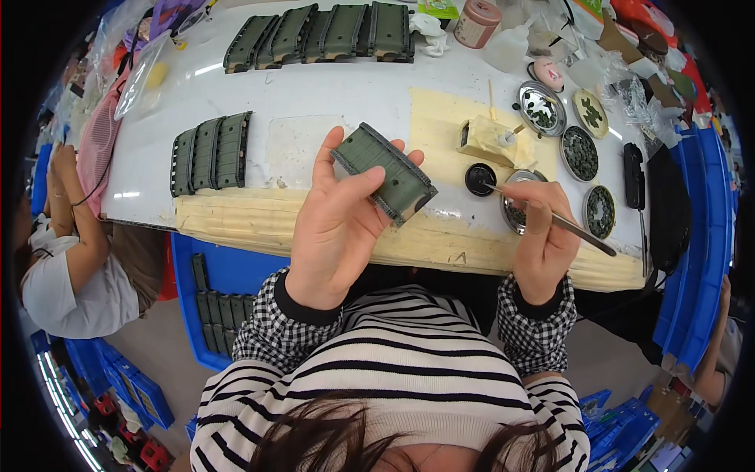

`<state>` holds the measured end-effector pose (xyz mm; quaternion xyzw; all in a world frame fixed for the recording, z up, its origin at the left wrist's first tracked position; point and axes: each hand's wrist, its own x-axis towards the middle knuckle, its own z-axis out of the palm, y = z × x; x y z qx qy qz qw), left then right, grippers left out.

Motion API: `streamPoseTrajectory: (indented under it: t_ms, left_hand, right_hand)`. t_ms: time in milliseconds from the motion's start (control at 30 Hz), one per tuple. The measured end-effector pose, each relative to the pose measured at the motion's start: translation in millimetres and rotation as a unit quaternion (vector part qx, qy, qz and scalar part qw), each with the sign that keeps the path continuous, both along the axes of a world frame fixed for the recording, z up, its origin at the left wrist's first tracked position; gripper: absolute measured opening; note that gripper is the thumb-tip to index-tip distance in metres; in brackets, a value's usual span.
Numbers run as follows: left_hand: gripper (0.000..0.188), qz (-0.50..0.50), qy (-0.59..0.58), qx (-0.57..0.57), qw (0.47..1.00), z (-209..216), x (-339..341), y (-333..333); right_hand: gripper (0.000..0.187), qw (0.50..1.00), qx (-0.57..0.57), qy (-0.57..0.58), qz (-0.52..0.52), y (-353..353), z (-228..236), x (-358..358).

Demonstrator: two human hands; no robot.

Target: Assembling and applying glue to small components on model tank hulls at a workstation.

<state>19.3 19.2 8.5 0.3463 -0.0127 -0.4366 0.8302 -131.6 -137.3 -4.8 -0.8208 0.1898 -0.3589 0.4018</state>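
Note:
My left hand (329,232) grips a dark green plastic panel (403,182) with toothed edges and a camouflage-patterned side. Its thumb presses on the panel's face while the fingers wrap behind. In my right hand (545,245) is a pair of metal tweezers (583,233), pinched between thumb and fingers. Their tip reaches the small round pot (474,175) of black stuff; whether it dips in, I cannot tell. Under the right fingers sits a round tin (513,219) of small dark pieces, partly hidden. Beside it are a tin of green bits (599,212) and another tin (580,153).
Rows of similar green panels stand at the far edge (338,33) and at the left (211,153). A taped block (486,141) with a stick stands behind the pot. More panels lie in a blue crate (185,295) below the table. Another person (79,267) sits at the left.

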Motion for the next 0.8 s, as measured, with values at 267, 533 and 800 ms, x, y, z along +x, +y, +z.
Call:
streamPoseTrajectory:
  t_ms: [267,533,800]
  left_hand:
    - [0.049,-0.021,-0.028,-0.015,0.999,0,-4,-4]
    - [0.043,-0.024,-0.038,-0.02,0.999,-2,-11,-6]
    - [0.045,-0.024,-0.048,-0.04,0.998,-4,-12,-5]
  right_hand:
    - [0.023,0.983,0.075,-0.081,0.146,16,29,-3]
    - [0.016,0.978,0.044,-0.05,0.197,22,30,13]
    - [0.015,0.979,0.079,-0.047,0.183,26,28,14]
